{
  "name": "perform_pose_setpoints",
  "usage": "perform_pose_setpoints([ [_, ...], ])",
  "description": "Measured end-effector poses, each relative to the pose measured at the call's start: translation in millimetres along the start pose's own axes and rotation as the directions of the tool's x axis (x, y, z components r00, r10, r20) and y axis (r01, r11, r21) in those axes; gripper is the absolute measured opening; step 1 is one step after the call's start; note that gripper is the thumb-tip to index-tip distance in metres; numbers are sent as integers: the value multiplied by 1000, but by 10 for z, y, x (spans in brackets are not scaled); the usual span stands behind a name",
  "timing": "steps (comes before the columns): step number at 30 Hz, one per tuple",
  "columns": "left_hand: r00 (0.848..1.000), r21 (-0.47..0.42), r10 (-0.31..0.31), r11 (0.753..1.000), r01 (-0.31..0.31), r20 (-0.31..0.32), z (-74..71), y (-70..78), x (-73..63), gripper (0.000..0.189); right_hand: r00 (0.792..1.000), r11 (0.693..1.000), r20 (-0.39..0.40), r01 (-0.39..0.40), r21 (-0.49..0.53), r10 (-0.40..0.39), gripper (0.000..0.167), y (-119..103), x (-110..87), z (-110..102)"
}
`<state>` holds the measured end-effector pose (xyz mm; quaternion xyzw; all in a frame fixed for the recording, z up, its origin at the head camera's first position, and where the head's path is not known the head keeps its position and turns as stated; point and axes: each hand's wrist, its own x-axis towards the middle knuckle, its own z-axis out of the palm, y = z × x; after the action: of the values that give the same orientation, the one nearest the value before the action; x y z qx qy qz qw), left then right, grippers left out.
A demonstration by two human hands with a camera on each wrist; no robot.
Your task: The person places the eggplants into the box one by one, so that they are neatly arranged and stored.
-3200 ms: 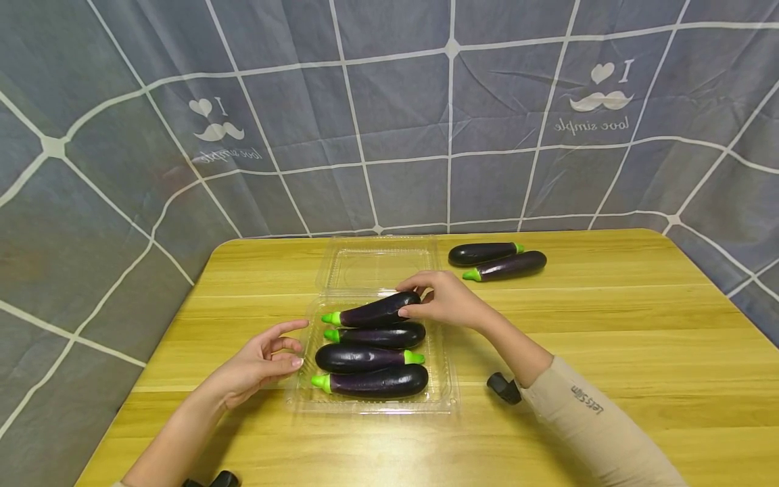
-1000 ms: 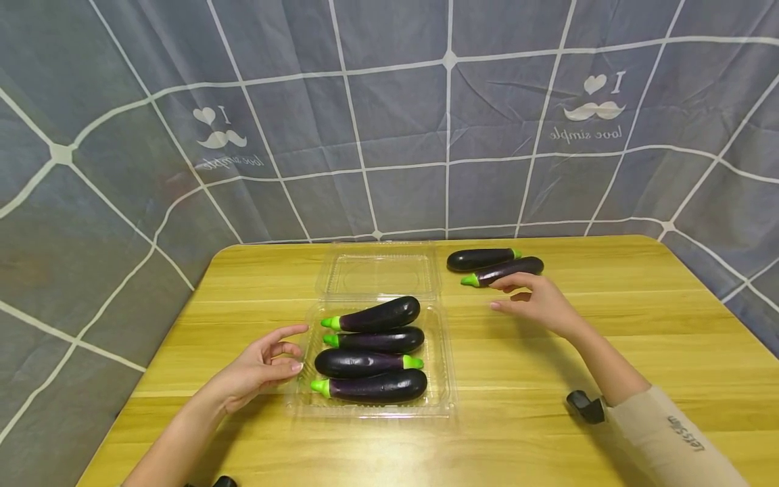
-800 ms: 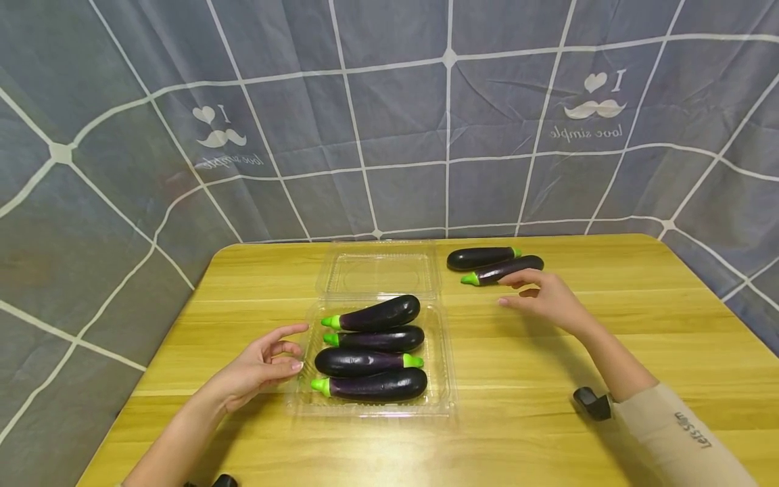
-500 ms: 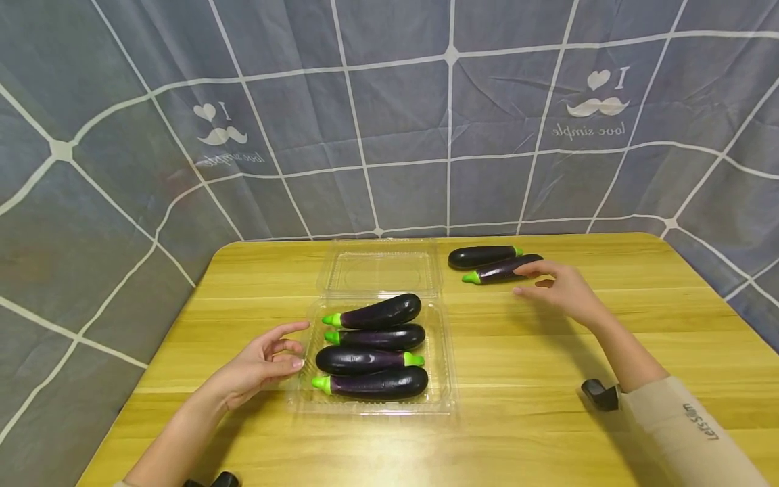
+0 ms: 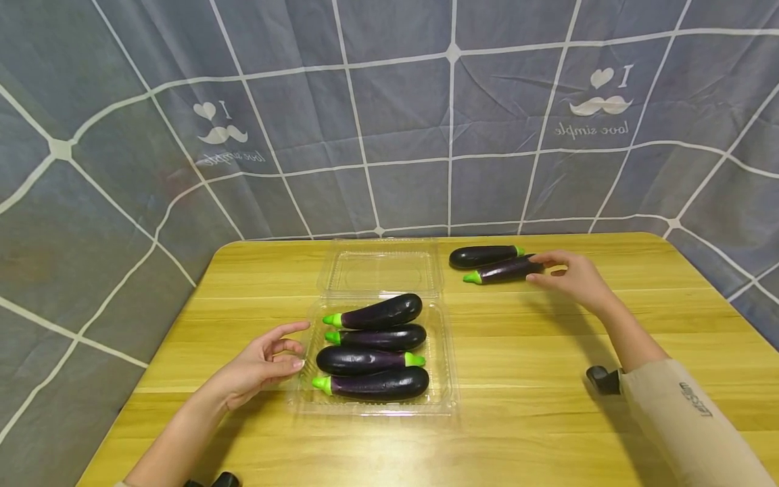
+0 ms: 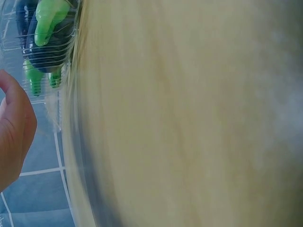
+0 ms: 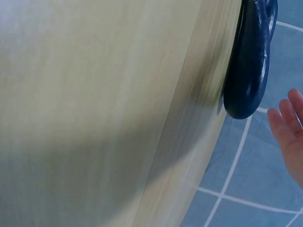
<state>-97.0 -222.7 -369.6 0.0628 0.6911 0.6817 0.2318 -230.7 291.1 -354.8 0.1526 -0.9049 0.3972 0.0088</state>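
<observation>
My right hand (image 5: 575, 279) hovers at the blunt end of the nearer loose eggplant (image 5: 502, 270). Thumb and fingers are spread around that end, and in the right wrist view a gap shows between the fingertips and the eggplant (image 7: 248, 66). Just behind it lies a second loose eggplant (image 5: 482, 256). My left hand (image 5: 258, 365) stays beside the left wall of a clear plastic clamshell box (image 5: 441, 379), fingers loosely bent around nothing. Several eggplants lie in the box in a column; the front one (image 5: 380, 384) has its green stem to the left.
The box's lid (image 5: 380, 270) lies flipped back towards the rear edge of the wooden table (image 5: 517, 433). A grey checked curtain (image 5: 402, 122) hangs close behind the table. A black strap mount (image 5: 602, 380) sits on my right wrist.
My right hand has left the rearmost eggplant in the box and moved right to the loose pair. Over the last second it shifted along to the blunt end. The left hand has stayed put.
</observation>
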Motion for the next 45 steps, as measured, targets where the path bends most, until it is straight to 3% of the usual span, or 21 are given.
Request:
perform_pose_setpoints([
  [7, 1000, -13, 4, 1000, -3, 9, -1, 2, 12, 66, 1000, 999, -24, 18, -32, -19, 45, 65, 57, -11],
  [22, 1000, -8, 10, 1000, -10, 10, -14, -7, 1, 65, 1000, 999, -2, -3, -38, 3, 50, 204, 224, 0],
  [30, 1000, -13, 7, 1000, -7, 15, -19, -6, 3, 65, 999, 997, 26, -44, -69, 46, 54, 261, 342, 10],
  [36, 1000, -19, 7, 1000, -6, 23, -22, -4, 8, 66, 999, 997, 35, -30, -77, 32, 54, 359, 412, 13],
  [45, 1000, -4, 3, 1000, -3, 16, -19, -3, 8, 66, 993, 995, 99, -58, -86, 67, 58, 430, 456, 35],
])
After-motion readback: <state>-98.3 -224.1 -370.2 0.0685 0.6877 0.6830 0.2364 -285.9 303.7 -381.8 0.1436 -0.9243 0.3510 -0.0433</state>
